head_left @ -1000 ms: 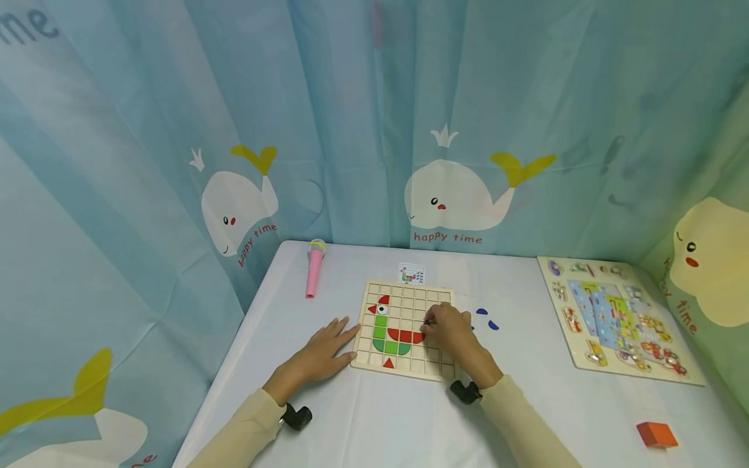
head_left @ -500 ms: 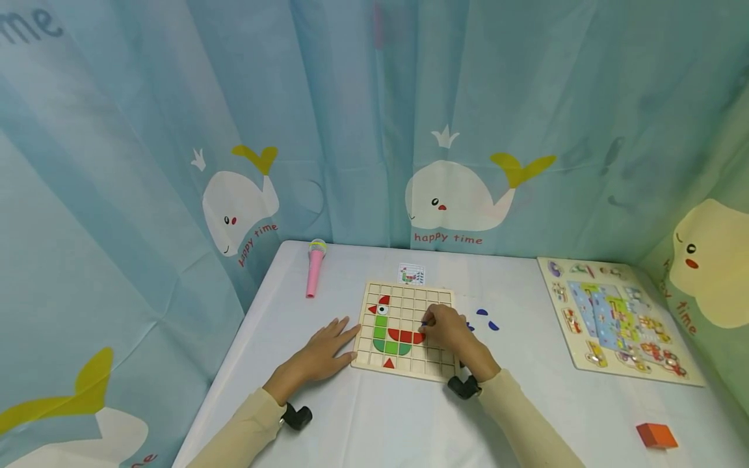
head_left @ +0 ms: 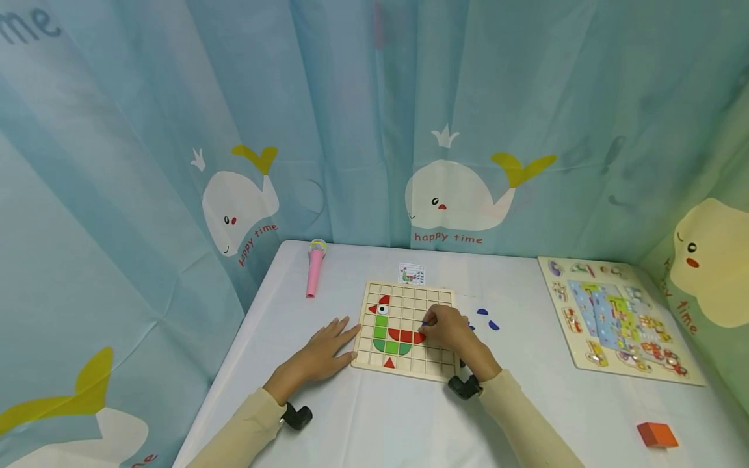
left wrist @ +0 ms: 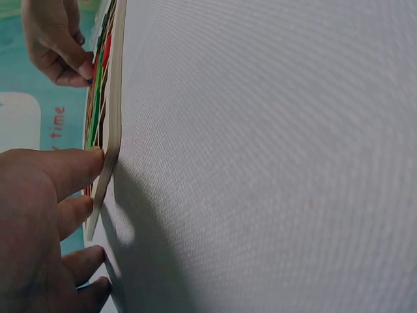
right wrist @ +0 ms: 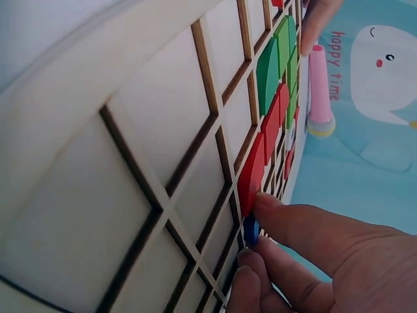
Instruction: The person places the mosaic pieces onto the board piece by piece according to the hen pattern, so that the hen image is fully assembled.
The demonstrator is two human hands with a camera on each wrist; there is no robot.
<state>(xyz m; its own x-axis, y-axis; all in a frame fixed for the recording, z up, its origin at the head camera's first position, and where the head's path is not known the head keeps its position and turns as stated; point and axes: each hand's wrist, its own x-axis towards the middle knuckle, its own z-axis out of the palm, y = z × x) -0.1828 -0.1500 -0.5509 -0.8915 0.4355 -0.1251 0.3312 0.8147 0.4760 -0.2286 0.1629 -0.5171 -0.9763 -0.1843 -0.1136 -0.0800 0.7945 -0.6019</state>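
Blue piece [right wrist: 251, 230] pinched in right hand [head_left: 448, 327], just beside red row [head_left: 404, 336], toward far edge of board [head_left: 415, 364]; left hand [head_left: 318, 351], fingers apart, at left edge.

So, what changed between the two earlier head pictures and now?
Very little: the bare right hand, pinching a small blue piece, has shifted slightly to the person's left over the square wooden grid board. Nothing visibly let go. The bare left hand stays at the board's left edge; the flat red pieces, flat green pieces and loose blue half-rounds stay put.
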